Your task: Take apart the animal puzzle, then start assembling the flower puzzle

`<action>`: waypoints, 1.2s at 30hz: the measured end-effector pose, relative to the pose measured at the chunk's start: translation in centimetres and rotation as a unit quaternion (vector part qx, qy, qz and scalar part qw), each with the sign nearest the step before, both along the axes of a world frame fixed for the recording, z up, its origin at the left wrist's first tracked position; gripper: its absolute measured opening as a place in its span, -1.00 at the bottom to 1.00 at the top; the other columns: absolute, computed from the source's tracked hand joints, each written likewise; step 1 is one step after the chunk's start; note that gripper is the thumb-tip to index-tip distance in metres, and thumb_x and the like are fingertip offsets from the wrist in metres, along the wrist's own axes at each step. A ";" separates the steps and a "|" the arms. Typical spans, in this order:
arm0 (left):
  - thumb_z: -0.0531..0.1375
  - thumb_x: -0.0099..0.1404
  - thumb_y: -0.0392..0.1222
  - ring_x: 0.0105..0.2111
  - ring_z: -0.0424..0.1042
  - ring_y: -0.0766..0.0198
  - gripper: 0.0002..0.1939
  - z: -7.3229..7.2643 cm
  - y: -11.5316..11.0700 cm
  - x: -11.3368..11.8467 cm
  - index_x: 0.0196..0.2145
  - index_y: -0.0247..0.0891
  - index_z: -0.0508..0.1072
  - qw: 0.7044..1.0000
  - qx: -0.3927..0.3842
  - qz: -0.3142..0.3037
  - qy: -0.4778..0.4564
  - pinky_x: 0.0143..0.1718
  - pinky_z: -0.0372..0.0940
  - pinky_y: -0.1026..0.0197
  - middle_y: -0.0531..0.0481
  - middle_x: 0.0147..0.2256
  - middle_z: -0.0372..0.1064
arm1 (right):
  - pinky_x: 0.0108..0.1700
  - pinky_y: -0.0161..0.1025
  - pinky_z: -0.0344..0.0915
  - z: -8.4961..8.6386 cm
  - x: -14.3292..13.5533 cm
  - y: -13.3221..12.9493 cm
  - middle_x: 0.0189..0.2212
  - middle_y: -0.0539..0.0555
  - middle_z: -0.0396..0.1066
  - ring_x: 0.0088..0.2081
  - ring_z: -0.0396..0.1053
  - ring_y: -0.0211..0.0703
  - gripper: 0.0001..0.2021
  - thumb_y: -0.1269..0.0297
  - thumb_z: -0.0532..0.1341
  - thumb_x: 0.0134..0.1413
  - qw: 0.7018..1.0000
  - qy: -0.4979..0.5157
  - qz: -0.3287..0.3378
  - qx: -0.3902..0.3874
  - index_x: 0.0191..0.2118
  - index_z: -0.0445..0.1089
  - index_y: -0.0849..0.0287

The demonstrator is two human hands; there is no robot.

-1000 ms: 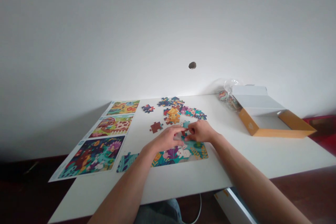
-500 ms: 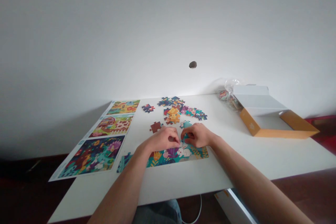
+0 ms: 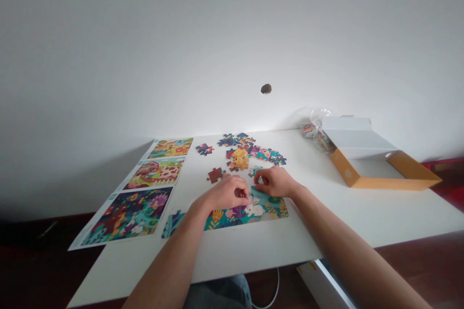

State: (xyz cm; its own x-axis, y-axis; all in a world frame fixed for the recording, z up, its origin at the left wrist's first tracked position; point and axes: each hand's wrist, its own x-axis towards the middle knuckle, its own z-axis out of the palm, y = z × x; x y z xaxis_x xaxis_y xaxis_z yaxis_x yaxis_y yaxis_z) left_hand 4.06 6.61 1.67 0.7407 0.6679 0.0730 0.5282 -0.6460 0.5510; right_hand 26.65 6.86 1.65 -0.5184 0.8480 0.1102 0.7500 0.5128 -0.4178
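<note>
A partly joined jigsaw puzzle (image 3: 232, 220), with a white rabbit, leaves and flowers on teal, lies along the front of the table. My left hand (image 3: 232, 190) is closed over its upper middle, fingertips pressed together beside the rabbit; whatever they may hold is hidden. To the right, the curled fingers of my right hand (image 3: 277, 181) pinch at a teal puzzle piece (image 3: 261, 193) along the puzzle's top edge. Just beyond that hand lies a loose teal piece (image 3: 253, 172), partly covered. A brown piece (image 3: 215, 175) sits past my left hand.
Loose puzzle pieces (image 3: 239, 158) are spread at the back middle. On the left, a printed picture sheet (image 3: 174, 181) overhangs the table (image 3: 311, 231). An open orange-and-white box (image 3: 395, 183) stands at right, with a clear bag of pieces (image 3: 315, 135) beside it against the wall.
My right hand has shifted slightly up and right, away from my left fingertips, showing more of the puzzle between them. My left hand has barely moved.
</note>
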 end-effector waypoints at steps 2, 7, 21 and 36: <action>0.33 0.13 -0.19 -0.33 0.39 0.31 -0.93 0.0 0.0 0.1 -0.47 -0.19 0.54 1.000 -0.001 0.001 -0.004 -0.16 0.16 0.27 0.10 -0.43 0.47 | -0.42 -0.36 -0.01 -0.2 0.2 0.2 -0.56 -0.10 0.40 -0.50 0.30 -0.29 -0.84 0.17 0.25 0.06 1.000 -0.001 -0.031 -0.001 -0.23 0.48 0.03; 0.33 0.12 -0.18 -0.36 0.38 0.32 -0.90 -0.2 0.0 0.1 -0.50 -0.21 0.52 1.000 0.003 0.004 -0.014 -0.20 0.17 0.28 0.10 -0.44 0.45 | -0.42 -0.36 -0.01 -0.4 0.6 0.6 -0.55 -0.09 0.41 -0.49 0.29 -0.29 -0.86 0.23 0.22 0.07 0.998 -0.005 -0.062 0.000 -0.23 0.48 0.03; 0.30 0.15 -0.20 -0.50 0.29 0.39 -0.94 -1.0 0.3 0.5 -0.41 -0.22 0.56 0.997 0.019 0.051 -0.048 -0.39 0.14 0.33 0.11 -0.52 0.36 | -0.44 -0.37 0.00 -0.7 0.5 0.7 -0.61 -0.11 0.34 -0.54 0.25 -0.33 -0.88 0.27 0.24 0.05 0.998 0.039 -0.059 0.005 -0.28 0.52 0.04; 0.26 0.16 -0.20 -0.50 0.31 0.37 -0.91 -1.1 0.3 0.6 -0.42 -0.23 0.57 0.997 0.008 0.052 -0.050 -0.41 0.15 0.32 0.07 -0.51 0.41 | -0.43 -0.36 0.00 -1.1 0.0 1.0 -0.51 -0.09 0.41 -0.48 0.29 -0.31 -0.86 0.15 0.25 0.07 0.993 0.015 -0.119 -0.008 -0.26 0.51 0.00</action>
